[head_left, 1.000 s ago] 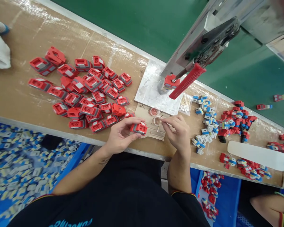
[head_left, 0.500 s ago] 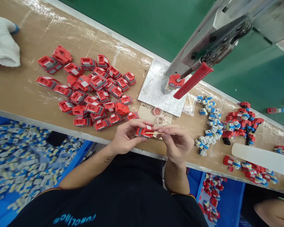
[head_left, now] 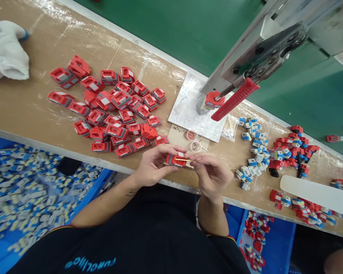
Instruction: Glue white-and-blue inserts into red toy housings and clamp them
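My left hand (head_left: 152, 164) pinches a red plastic toy car part (head_left: 174, 159) with a grey band and a white patch, held over the bench's front edge. In my right hand (head_left: 213, 172) is a thin wooden cotton swab (head_left: 186, 160), gripped between thumb and fingers. Its tip reaches into the hollow of the car part; the tip itself is hidden. Two small round clear dishes (head_left: 194, 146) sit just beyond my hands on a beige card (head_left: 175, 133). Many similar red parts (head_left: 121, 99) lie heaped to the left.
A lever press (head_left: 271, 57) with a red handle (head_left: 236, 99) stands on a metal plate (head_left: 185, 101), a red part beneath it. Bagged swabs (head_left: 230, 127), blue-white parts (head_left: 257, 148) and assembled toys lie right. A white glove (head_left: 8, 51) lies left; blue bins (head_left: 88, 198) stand below.
The scene has shifted slightly in view. My hands keep the same holds, with the swab still at the red part. At the lower right, another person's arm has mostly left view.
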Motion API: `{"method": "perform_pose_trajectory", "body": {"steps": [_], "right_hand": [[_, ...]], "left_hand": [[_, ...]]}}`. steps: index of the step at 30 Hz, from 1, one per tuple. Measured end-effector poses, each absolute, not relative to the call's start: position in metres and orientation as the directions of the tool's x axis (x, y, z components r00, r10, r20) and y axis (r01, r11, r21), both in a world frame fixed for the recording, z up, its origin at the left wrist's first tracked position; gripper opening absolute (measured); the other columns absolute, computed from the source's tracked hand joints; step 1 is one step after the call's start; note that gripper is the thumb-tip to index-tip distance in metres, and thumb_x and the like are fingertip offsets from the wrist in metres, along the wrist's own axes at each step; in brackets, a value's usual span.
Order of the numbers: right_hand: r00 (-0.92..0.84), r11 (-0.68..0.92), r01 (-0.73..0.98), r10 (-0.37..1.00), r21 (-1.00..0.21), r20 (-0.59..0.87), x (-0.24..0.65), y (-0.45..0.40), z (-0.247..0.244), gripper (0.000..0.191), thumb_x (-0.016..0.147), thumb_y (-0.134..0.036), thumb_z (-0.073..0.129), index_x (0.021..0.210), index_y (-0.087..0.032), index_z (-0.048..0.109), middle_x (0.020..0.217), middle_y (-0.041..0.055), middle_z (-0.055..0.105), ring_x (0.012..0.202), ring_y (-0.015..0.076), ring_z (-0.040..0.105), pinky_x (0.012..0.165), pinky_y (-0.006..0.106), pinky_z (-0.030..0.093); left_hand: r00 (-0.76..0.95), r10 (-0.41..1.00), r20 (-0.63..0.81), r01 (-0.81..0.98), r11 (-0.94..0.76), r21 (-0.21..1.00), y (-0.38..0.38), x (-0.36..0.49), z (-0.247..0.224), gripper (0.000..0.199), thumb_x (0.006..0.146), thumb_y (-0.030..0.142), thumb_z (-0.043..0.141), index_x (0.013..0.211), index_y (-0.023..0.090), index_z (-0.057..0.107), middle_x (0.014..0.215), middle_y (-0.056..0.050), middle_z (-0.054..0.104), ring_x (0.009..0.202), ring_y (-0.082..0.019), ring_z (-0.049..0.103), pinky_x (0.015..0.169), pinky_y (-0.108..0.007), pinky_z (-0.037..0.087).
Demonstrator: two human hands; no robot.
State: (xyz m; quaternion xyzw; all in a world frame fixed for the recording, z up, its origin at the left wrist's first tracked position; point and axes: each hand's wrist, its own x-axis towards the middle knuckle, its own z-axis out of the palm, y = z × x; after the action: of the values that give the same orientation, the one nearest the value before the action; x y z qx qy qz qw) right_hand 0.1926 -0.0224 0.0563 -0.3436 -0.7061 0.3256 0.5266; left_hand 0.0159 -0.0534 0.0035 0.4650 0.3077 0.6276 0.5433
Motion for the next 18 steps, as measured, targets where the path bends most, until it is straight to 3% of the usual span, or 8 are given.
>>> {"method": "perform_pose_trajectory", "body": {"steps": [8,18], "right_hand": [[-0.201,0.651,0.221,0.759,-0.726,0.619,0.196,-0.023,0.054,0.026,0.097,-0.007,0.071,0.114,-0.027,0.075,0.094,0.0038,0.085,0.083,0.0215,0.085,0.071,0.034,0.073],[-0.265,0.713,0.36,0.697,-0.602,0.666,0.204,-0.024,0.058,0.035,0.094,-0.005,0.074,0.121,-0.028,0.076,0.096,0.0038,0.087,0.084,0.0236,0.086,0.071,0.036,0.074]], "left_hand": [[-0.032,0.951,0.308,-0.321,-0.302,0.898,-0.052,0.016,0.005,0.034,0.084,0.016,0.092,0.115,0.019,0.078,0.118,-0.016,0.084,0.113,-0.025,0.083,0.098,-0.032,0.068],[-0.068,0.956,0.286,-0.229,-0.294,0.928,-0.053,0.01,0.009,0.034,0.082,0.02,0.095,0.113,0.019,0.08,0.114,-0.014,0.085,0.109,-0.024,0.082,0.092,-0.031,0.069]]}}
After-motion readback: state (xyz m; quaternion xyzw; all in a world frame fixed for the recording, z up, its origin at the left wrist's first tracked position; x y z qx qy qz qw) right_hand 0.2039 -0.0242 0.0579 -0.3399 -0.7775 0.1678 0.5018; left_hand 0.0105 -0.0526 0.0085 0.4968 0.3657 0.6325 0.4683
